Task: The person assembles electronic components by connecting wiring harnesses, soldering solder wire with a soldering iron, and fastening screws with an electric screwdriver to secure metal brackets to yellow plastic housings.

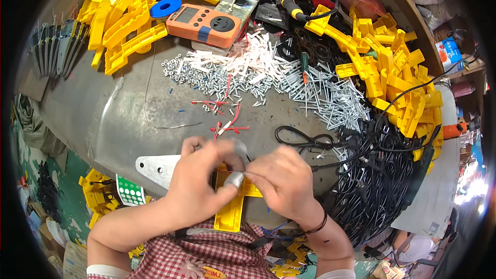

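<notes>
Above a yellow plastic housing (228, 218) at the near table edge, my two hands meet at the fingertips. My left hand (199, 178) has silvery coverings on thumb and index finger; its fingers are curled in and partly blurred. My right hand (283, 181) is closed in a pinch right beside the left thumb. What the fingertips hold is too small and hidden to make out. A flat pale metal plate with holes (155, 169) sticks out left from under my left hand. Just beyond lie small red wire pieces (235, 128).
Screws (330, 95), nuts (188, 72) and white pieces (263, 54) are heaped mid-table. An orange meter (204, 25), blue spool (166, 7) and green-handled screwdriver (305, 64) lie among them. Yellow housings (392, 67) pile up both sides; black cables (367, 191) tangle at right.
</notes>
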`<state>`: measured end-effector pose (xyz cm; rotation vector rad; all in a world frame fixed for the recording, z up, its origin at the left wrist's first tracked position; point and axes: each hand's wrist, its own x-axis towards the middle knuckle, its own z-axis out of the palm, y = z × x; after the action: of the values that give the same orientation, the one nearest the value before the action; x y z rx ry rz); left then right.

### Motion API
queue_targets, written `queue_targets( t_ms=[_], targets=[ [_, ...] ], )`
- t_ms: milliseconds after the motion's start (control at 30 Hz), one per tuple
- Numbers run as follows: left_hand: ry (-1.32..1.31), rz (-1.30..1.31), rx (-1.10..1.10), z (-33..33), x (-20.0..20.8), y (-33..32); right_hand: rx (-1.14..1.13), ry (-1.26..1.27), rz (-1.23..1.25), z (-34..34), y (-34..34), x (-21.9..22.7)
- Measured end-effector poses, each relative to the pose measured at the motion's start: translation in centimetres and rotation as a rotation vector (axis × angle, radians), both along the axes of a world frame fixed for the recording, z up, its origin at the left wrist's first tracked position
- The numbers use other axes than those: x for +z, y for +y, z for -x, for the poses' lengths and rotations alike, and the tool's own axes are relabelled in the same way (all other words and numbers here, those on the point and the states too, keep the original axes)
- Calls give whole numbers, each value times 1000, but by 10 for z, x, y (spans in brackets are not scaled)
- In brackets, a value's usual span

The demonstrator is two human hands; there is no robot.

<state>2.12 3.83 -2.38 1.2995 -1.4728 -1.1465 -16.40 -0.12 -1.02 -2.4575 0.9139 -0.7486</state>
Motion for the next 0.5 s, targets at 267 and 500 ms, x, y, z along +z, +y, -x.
queue_targets(
  t_ms=[267, 500],
  targets=[
    [-87, 217, 95, 4, -7, 1, -134, 81, 71, -8, 5, 2],
    [-386, 544, -19, -5, 4, 3, -108, -32, -92, -11, 5, 9]
  ],
)
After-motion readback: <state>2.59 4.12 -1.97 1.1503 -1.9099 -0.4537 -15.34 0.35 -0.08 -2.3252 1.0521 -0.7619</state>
